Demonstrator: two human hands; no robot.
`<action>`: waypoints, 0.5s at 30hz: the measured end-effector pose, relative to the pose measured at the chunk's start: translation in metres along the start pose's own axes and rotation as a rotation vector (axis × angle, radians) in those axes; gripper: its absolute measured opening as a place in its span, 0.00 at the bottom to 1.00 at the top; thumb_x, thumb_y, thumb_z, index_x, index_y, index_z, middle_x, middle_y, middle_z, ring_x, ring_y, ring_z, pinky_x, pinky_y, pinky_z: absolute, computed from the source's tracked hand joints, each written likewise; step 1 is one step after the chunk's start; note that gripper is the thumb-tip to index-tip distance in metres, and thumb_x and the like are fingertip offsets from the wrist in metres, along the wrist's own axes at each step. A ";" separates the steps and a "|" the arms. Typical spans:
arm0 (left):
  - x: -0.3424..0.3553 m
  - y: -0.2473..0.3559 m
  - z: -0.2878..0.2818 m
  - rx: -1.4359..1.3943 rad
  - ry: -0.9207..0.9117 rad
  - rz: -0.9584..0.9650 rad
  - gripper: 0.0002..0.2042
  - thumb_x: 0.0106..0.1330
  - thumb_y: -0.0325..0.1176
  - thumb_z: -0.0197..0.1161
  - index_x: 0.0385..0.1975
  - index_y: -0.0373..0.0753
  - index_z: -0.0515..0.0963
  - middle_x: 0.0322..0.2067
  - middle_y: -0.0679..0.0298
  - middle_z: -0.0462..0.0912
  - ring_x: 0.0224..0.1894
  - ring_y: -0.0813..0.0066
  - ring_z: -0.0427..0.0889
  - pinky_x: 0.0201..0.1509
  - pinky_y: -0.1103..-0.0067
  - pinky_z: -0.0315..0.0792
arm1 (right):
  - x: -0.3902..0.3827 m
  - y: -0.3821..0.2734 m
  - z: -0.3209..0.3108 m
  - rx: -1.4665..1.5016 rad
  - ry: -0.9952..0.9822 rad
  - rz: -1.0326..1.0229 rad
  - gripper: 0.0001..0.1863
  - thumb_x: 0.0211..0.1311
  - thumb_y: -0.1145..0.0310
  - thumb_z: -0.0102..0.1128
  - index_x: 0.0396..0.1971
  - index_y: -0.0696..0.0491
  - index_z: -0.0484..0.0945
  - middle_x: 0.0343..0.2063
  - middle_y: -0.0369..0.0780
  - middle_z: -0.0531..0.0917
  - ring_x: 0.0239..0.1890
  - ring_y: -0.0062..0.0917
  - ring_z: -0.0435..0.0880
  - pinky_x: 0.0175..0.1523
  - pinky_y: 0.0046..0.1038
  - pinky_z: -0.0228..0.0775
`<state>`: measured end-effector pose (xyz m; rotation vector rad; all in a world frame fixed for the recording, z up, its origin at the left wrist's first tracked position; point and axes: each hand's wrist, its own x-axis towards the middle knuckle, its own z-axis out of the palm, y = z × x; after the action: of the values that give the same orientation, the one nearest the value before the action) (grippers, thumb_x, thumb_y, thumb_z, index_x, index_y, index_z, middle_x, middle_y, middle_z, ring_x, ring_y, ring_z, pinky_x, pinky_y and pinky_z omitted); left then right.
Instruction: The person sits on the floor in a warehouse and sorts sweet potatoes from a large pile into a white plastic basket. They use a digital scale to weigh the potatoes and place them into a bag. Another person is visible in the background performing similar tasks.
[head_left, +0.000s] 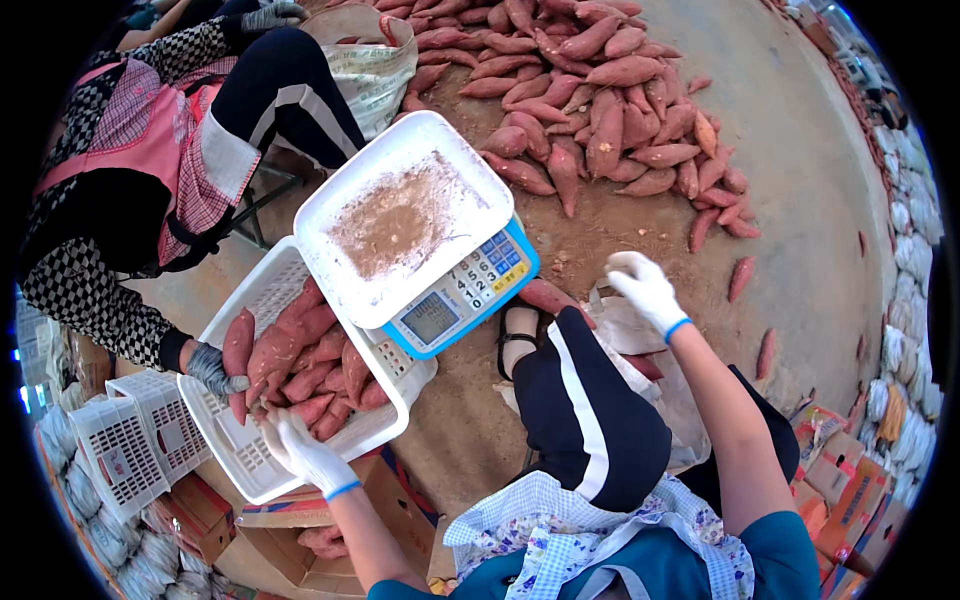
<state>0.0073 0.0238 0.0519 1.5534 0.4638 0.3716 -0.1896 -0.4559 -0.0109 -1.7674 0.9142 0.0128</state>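
Observation:
My white-gloved left hand (297, 448) reaches into the white slotted basket (395, 385), its partly extended fingers touching sweet potatoes (305, 385); their tips are partly hidden. My white-gloved right hand (638, 290) hangs open, fingers slightly curled, above a pale sack (677, 405) and beside a loose sweet potato (545, 293). A blue electronic scale (430, 325) with a dirt-covered white tray (470, 200) stands at the basket's upper right. A co-worker's grey-gloved hand (212, 368) is at the basket's left side, touching the potatoes.
A large sweet potato pile (620, 120) covers the back floor, beside a woven sack (370, 80). A seated co-worker (150, 180) is at left. Stacked white baskets (115, 450) and a cardboard box (300, 555) lie lower left, more cartons (840, 470) at right, sacks (900, 300) along the edge.

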 end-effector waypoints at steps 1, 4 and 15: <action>-0.019 0.002 -0.006 0.084 0.039 0.002 0.22 0.67 0.29 0.53 0.61 0.30 0.63 0.53 0.53 0.72 0.54 0.61 0.73 0.61 0.70 0.68 | 0.015 0.005 0.018 -0.198 -0.065 0.046 0.23 0.54 0.63 0.60 0.49 0.57 0.76 0.43 0.46 0.83 0.47 0.35 0.82 0.55 0.31 0.71; -0.074 0.007 -0.025 0.084 -0.095 -0.107 0.17 0.65 0.25 0.54 0.54 0.32 0.69 0.48 0.57 0.75 0.48 0.66 0.77 0.58 0.72 0.70 | 0.043 0.015 0.080 -0.600 -0.203 -0.155 0.32 0.47 0.60 0.62 0.55 0.56 0.71 0.49 0.51 0.78 0.52 0.46 0.77 0.59 0.39 0.67; -0.161 0.015 0.021 0.282 -1.026 -0.002 0.10 0.66 0.20 0.55 0.46 0.33 0.74 0.42 0.59 0.81 0.45 0.73 0.80 0.51 0.78 0.74 | 0.023 0.006 0.097 -0.420 -0.082 0.011 0.33 0.43 0.63 0.69 0.53 0.53 0.70 0.48 0.49 0.77 0.53 0.42 0.76 0.55 0.36 0.69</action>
<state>-0.1198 -0.0758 0.0741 1.7843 -0.3013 -0.5211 -0.1369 -0.3902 -0.0649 -2.1305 0.9071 0.3014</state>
